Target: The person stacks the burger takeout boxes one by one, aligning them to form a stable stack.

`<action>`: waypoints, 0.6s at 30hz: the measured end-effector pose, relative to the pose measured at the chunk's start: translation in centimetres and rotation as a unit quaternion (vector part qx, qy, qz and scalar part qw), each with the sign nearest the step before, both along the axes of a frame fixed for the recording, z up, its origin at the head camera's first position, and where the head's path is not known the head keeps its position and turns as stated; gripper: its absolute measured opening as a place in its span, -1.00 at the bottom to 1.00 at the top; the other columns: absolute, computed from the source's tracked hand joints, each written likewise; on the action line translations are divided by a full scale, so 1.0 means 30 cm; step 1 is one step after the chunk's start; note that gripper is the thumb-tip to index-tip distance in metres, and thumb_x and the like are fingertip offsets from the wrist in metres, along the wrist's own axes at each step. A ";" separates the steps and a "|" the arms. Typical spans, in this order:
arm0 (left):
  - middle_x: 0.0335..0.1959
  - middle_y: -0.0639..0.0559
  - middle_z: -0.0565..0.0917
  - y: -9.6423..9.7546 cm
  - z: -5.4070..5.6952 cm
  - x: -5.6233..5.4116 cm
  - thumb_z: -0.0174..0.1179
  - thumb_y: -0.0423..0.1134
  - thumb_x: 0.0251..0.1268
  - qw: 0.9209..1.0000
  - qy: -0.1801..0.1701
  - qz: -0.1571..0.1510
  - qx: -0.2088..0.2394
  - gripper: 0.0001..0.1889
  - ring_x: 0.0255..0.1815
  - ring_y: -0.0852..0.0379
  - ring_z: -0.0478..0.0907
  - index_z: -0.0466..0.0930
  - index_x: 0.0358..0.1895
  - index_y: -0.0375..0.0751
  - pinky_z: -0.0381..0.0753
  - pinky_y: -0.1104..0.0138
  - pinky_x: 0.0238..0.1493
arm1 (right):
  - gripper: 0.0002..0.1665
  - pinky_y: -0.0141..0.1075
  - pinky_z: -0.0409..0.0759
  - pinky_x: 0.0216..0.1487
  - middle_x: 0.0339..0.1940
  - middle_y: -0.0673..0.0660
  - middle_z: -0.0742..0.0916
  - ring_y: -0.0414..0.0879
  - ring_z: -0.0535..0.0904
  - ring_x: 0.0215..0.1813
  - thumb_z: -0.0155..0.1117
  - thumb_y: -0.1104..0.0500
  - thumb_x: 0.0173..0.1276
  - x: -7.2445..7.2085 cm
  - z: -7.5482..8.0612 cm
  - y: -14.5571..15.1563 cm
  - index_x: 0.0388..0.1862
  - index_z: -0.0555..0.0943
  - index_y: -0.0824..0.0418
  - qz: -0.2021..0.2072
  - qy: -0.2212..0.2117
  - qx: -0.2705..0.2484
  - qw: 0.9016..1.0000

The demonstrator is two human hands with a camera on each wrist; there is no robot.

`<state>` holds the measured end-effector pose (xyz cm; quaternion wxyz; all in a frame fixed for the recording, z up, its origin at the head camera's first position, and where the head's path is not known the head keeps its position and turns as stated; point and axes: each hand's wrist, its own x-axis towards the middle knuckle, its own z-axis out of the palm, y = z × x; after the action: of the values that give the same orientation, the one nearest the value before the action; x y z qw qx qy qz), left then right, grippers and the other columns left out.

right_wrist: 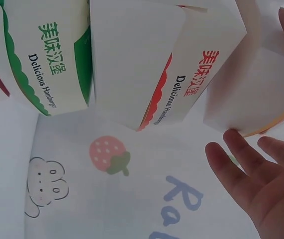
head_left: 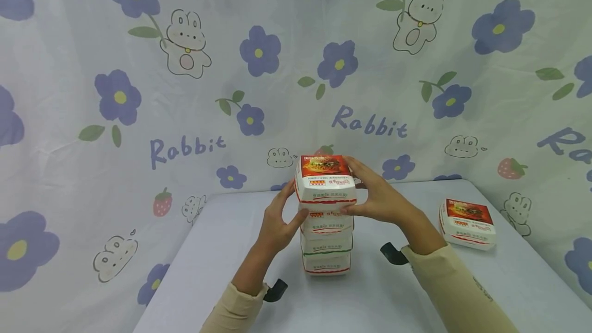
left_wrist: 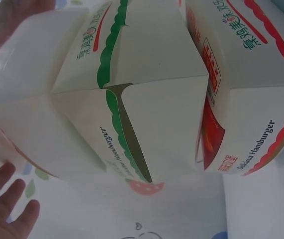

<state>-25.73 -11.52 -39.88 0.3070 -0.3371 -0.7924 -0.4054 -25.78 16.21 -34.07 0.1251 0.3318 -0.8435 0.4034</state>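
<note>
A white paper hamburger box [head_left: 326, 189] with a red burger picture on its lid tops an upright stack. My left hand [head_left: 276, 225] holds its left side, thumb at the front lower edge. On the other side my right hand [head_left: 376, 197] grips the box, thumb at the front corner and fingers toward the back. Beneath it are a red-edged box [head_left: 326, 223], a green-edged box [head_left: 326, 244] and another red-edged box [head_left: 326, 265] at the bottom. Close up in the right wrist view, fingertips [right_wrist: 234, 137] meet the top box's edge.
Another hamburger box [head_left: 467, 222] lies by itself on the right of the white table [head_left: 231, 251]. Behind the table hangs a curtain [head_left: 296, 55] printed with flowers and rabbits. Dark wrist straps [head_left: 276, 290] stick out near both sleeves.
</note>
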 end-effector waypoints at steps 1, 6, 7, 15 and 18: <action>0.39 0.05 0.38 -0.001 -0.001 0.001 0.21 0.02 0.34 1.000 0.000 0.001 0.000 -0.23 0.40 -0.01 0.28 0.08 0.54 0.03 0.30 -0.18 0.27 | 0.36 -0.01 0.54 0.14 0.56 -0.07 0.16 0.02 0.46 0.26 0.61 -0.17 -0.05 0.000 0.000 0.000 0.59 -0.07 -0.21 0.002 0.000 -0.003 1.000; 0.39 0.06 0.38 -0.004 -0.007 0.005 0.21 0.02 0.33 1.000 -0.005 0.004 0.000 -0.22 0.41 0.01 0.28 0.06 0.54 0.06 0.30 -0.14 0.29 | 0.37 0.04 0.55 0.12 0.56 -0.01 0.16 0.08 0.47 0.26 0.62 -0.10 -0.02 0.000 -0.004 -0.001 0.60 -0.09 -0.17 0.011 0.005 -0.006 1.000; 0.39 0.06 0.38 -0.004 -0.008 0.006 0.21 0.02 0.33 1.000 -0.005 0.005 0.000 -0.22 0.41 0.01 0.28 0.06 0.54 0.06 0.30 -0.14 0.29 | 0.37 0.04 0.55 0.12 0.56 0.00 0.15 0.08 0.47 0.26 0.61 -0.09 -0.02 0.000 -0.005 -0.001 0.61 -0.09 -0.16 0.011 0.006 -0.005 1.000; 0.41 0.08 0.36 -0.007 -0.020 0.009 0.22 0.00 0.33 1.000 -0.011 0.015 -0.002 -0.22 0.41 0.02 0.28 0.06 0.54 0.05 0.31 -0.15 0.28 | 0.34 0.00 0.54 0.15 0.57 -0.06 0.13 0.03 0.41 0.32 0.60 -0.08 0.01 -0.001 -0.017 -0.007 0.61 -0.09 -0.14 0.014 0.016 0.003 1.000; 0.41 0.07 0.36 -0.007 -0.024 0.011 0.22 -0.01 0.33 1.000 -0.012 0.018 0.000 -0.23 0.40 0.01 0.29 0.09 0.54 -0.01 0.32 -0.17 0.27 | 0.33 0.00 0.54 0.15 0.57 -0.05 0.13 0.04 0.44 0.31 0.60 -0.06 0.02 0.000 -0.022 -0.009 0.61 -0.08 -0.14 0.013 0.012 0.001 1.000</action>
<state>-25.40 -11.72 -40.61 0.3047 -0.3176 -0.8021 -0.4035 -25.79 15.95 -34.73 0.1296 0.3478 -0.8380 0.3999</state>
